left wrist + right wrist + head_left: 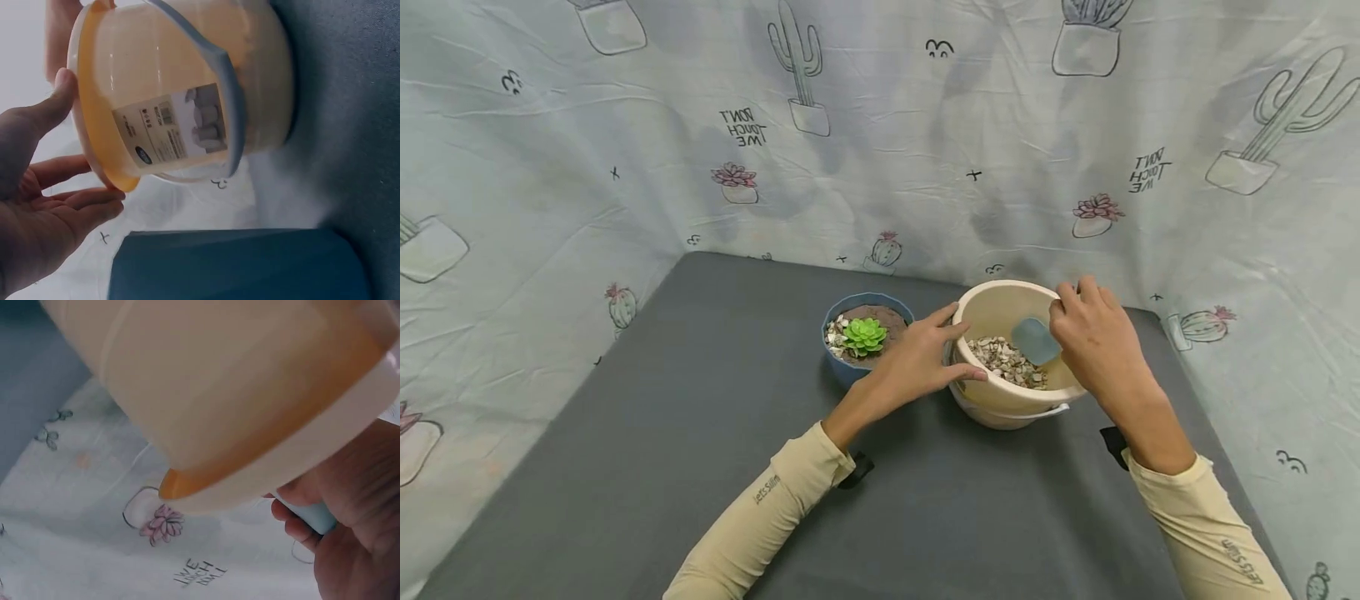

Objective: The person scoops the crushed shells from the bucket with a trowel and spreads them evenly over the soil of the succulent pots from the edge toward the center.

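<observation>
A cream bucket (1011, 400) holds pale stone chips (1006, 362) at its bottom. My left hand (917, 354) rests against the left side of its rim, thumb and fingers spread wide and fairly straight. In the left wrist view the thumb (55, 106) touches the rim, and the bucket's label and grey handle face the camera. My right hand (1097, 337), above the right rim, grips the light blue handle (309, 512) of a scoop. The scoop's blue blade (1036, 340) reaches down inside the bucket beside the chips.
Left of the bucket stands a blue pot (842, 367) with brown soil, some pale chips and a green succulent (865, 336). Both sit on a dark grey table (700, 400). A cactus-print cloth (880, 150) hangs behind and along the sides.
</observation>
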Tool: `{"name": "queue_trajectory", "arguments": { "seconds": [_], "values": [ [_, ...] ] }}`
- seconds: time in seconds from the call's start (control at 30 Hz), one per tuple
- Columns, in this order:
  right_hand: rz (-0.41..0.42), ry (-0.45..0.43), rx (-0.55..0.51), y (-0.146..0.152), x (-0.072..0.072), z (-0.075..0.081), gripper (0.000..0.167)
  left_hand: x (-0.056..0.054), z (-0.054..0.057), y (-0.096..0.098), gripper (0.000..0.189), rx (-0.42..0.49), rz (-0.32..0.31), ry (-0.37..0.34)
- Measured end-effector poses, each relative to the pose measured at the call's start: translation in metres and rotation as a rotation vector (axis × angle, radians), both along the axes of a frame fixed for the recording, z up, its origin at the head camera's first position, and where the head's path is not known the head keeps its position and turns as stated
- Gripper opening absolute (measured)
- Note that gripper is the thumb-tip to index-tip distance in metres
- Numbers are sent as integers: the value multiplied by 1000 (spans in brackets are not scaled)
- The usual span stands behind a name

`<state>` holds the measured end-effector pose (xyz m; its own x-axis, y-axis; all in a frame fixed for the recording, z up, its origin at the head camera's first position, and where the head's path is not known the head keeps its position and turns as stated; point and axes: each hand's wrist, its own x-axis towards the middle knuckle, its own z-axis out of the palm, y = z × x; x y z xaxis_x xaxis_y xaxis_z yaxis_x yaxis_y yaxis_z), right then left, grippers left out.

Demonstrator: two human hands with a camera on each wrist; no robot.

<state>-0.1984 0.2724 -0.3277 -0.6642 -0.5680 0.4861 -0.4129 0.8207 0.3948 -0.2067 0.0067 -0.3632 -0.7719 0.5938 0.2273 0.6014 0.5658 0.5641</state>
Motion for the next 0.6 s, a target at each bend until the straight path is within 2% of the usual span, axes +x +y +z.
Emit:
{"name": "queue_trajectory", "arguments": {
  "seconds": [0.13,0.27,0.37,0.6],
  "values": [
    [-6,-70,-31,1,-4,-8,21,1,-2,-1,78,22,13,-3],
    [-3,-219,-83,7,-4,-13,20,2,-2,1,77,11,3,-12],
    [-35,-322,-146,12,-3,-16,13,2,-3,2,77,14,-4,-30],
    [-86,-469,-303,14,-6,-8,11,-1,-3,3,76,47,10,-33]
  ]
}}
